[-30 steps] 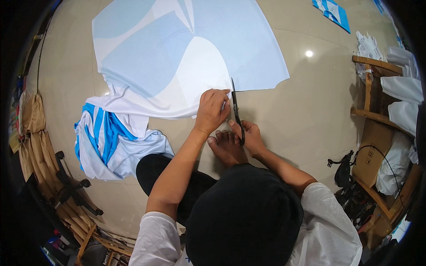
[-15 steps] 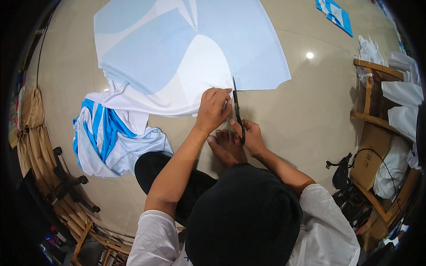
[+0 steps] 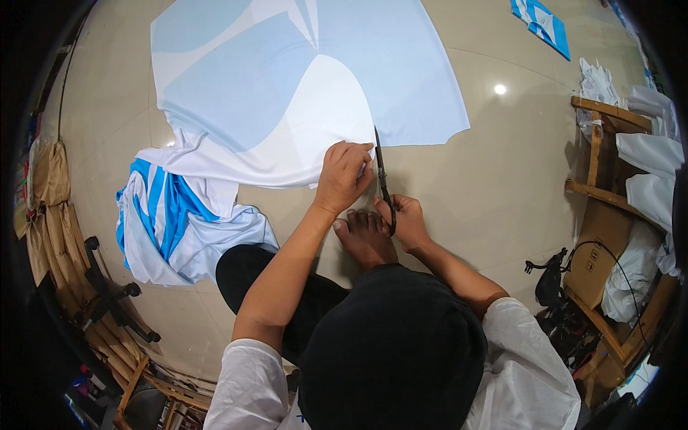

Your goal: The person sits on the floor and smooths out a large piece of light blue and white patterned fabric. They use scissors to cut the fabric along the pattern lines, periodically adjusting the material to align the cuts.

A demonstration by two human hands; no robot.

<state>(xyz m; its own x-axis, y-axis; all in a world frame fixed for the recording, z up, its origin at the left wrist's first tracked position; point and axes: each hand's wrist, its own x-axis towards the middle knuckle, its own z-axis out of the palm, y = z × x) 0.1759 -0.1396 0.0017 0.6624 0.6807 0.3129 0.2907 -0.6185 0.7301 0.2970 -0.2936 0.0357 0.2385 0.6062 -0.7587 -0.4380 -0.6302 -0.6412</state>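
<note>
A large sheet of white and pale-blue fabric (image 3: 229, 97) lies spread on the floor in front of me. My left hand (image 3: 344, 178) is at its near edge, fingertips pinching the white part next to the cut line. Dark scissors (image 3: 382, 175) point away from me, their blades at the fabric's edge just right of my left fingertips. My right hand (image 3: 405, 222) is closed around the scissors' handles. A bare foot (image 3: 367, 240) rests between my two hands, close to the handles.
Crumpled white and bright-blue fabric (image 3: 179, 229) lies to the left. A folded blue-and-white piece (image 3: 542, 29) sits at the far right. Along the right stand a wooden frame (image 3: 596, 154), a cardboard box (image 3: 598, 251) and white cloths. Brown rolled material (image 3: 61, 236) lines the left side.
My right thumb has drawn in slightly toward the other fingers at the scissors' handles. My left hand and the fabric look the same.
</note>
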